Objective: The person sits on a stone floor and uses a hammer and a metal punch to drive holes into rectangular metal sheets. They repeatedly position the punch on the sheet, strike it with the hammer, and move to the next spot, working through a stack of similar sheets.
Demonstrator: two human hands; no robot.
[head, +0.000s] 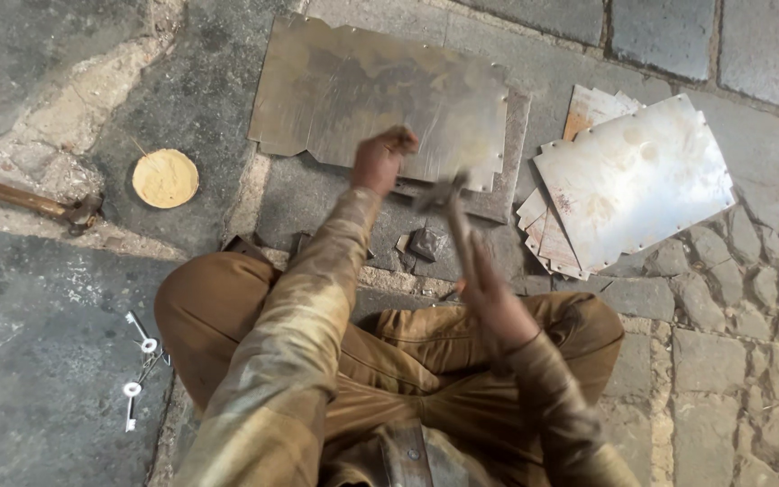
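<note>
From the head view, the person sits cross-legged on the stone pavement [750, 361], knees in brown trousers. The left hand [382, 159] is curled into a fist at the near edge of a large dull metal sheet [362, 90] lying flat on the ground; it seems to pinch something small against that edge, though blur hides what. The right hand [489, 302] is wrapped tight around the handle of a hammer [451, 209], whose blurred head hangs just above the sheet's lower right corner. A small dark metal block [427, 242] sits on the paving between the hands. To the right lies a stack of pale metal sheets [633, 185]; to the left a round yellow disc [165, 179], a wooden handle [20, 198] and some keys [137, 370]
</note>
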